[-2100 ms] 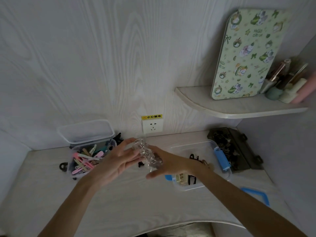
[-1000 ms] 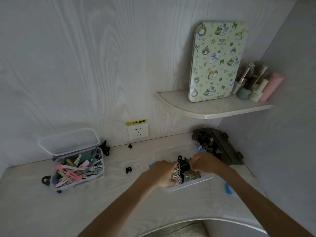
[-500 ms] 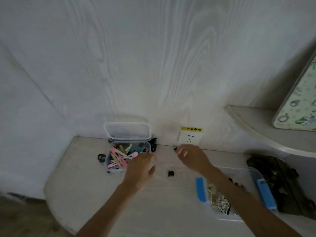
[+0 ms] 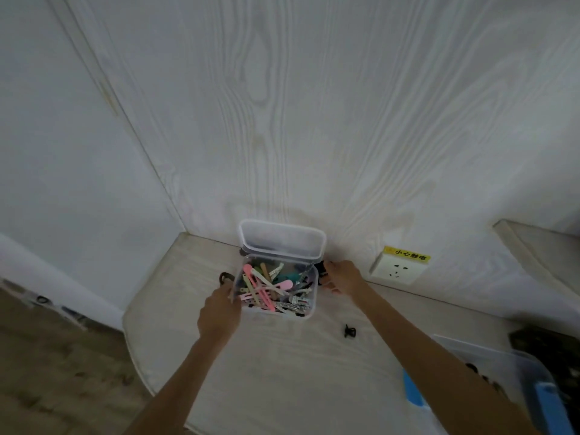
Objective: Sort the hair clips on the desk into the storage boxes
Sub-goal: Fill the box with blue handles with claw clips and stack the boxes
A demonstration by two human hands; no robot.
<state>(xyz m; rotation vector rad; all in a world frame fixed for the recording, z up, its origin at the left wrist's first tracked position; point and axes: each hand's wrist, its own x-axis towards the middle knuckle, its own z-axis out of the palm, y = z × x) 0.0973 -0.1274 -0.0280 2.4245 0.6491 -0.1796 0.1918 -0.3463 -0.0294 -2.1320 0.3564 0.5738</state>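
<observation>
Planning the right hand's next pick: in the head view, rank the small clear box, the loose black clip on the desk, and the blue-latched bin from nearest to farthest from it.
From the right hand:
1. small clear box, just left of it.
2. loose black clip, on the desk below it.
3. blue-latched bin, far right corner.

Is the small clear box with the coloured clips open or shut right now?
Open. The small clear box has its hinged lid standing up behind it, and the coloured clips show uncovered inside.
</observation>
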